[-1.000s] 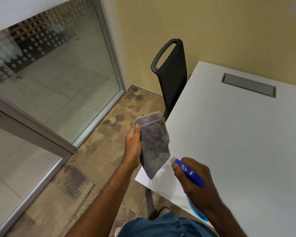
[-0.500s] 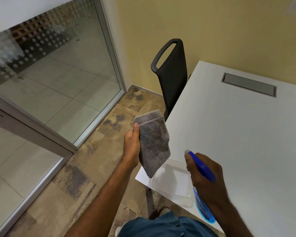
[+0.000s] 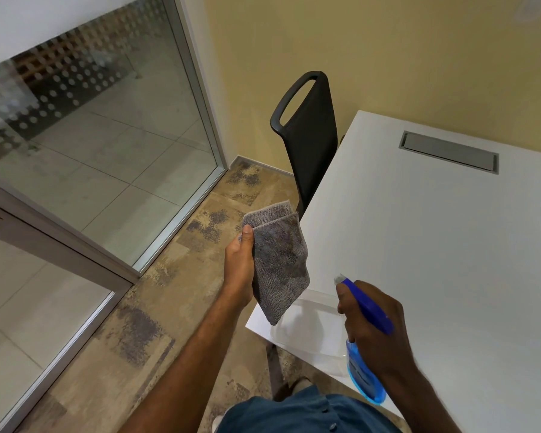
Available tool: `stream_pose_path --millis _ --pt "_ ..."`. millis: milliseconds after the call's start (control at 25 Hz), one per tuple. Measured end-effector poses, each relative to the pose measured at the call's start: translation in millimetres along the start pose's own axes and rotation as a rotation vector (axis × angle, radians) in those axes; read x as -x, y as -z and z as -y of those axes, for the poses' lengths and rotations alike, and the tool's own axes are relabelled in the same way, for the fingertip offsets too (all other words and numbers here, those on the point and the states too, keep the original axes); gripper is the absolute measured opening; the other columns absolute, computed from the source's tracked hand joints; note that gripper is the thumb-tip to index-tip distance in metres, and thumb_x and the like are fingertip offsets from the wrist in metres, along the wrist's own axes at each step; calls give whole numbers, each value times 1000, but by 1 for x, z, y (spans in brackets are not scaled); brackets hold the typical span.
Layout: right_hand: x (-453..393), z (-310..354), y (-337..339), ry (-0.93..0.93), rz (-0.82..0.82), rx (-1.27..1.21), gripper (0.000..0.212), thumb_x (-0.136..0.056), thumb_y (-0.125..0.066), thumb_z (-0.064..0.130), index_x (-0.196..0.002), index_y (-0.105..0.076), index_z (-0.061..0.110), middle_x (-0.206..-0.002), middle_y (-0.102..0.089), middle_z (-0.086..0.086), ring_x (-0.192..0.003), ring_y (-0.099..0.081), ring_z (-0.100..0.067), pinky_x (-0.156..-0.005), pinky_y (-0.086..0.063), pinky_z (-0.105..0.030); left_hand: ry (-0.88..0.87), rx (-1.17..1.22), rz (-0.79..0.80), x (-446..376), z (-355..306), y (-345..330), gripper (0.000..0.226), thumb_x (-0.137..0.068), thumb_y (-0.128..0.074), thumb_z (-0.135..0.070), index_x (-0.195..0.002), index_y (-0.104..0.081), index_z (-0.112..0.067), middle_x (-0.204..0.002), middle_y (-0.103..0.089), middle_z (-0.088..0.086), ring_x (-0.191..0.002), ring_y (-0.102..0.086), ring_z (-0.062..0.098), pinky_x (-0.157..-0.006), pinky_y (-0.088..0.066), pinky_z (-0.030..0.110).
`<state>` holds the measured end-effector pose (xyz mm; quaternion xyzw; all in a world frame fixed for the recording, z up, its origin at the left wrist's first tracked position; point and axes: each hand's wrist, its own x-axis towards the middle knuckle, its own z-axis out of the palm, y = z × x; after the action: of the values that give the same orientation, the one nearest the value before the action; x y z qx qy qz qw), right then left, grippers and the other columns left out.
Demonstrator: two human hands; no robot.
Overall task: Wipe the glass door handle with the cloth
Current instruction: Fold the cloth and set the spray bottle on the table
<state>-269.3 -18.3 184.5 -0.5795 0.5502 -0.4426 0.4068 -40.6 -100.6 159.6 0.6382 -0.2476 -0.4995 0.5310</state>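
No writing is legible. At the white table's (image 3: 434,245) near corner, the right hand (image 3: 377,332) grips a blue spray bottle (image 3: 364,378) of blue liquid beside an empty clear tray (image 3: 306,326). Left of the table, the left hand (image 3: 239,270) pinches a folded grey cloth (image 3: 278,260). Farther left stands the glass door (image 3: 100,145); its handle is unseen.

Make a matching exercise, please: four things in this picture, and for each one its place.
Things:
1. cloth
2. spray bottle
3. chair
4. clear tray

Places:
A. in the right hand
B. on the white table's near corner
C. in the left hand
D. against the yellow wall

Pairs: 1-C, 2-A, 3-D, 4-B
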Motion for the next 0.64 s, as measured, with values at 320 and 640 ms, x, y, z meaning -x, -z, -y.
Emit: stream_pose_path --millis 320,640 --pt "-9 -23 12 -38 -230 -73 57 -87 -56 59 -86 -57 2 -63 -55 -14 -55 -56 -33 -58 -52 -39 -19 -6 5 2 6 3 33 -112 -43 -43 -113 -72 -27 -106 -80 -5 -101 -77 15 -85 -59 32" --pt "-21 -86 -1 -21 -292 -30 32 -91 -63 51 -105 -52 24 -94 -58 0 -85 -63 -32 -75 -58 -44 -35 -6 30 10 9 6 32 -113 -44 -37 -122 -69 -20 -105 -81 -5 -100 -77 15 -73 -60 20"
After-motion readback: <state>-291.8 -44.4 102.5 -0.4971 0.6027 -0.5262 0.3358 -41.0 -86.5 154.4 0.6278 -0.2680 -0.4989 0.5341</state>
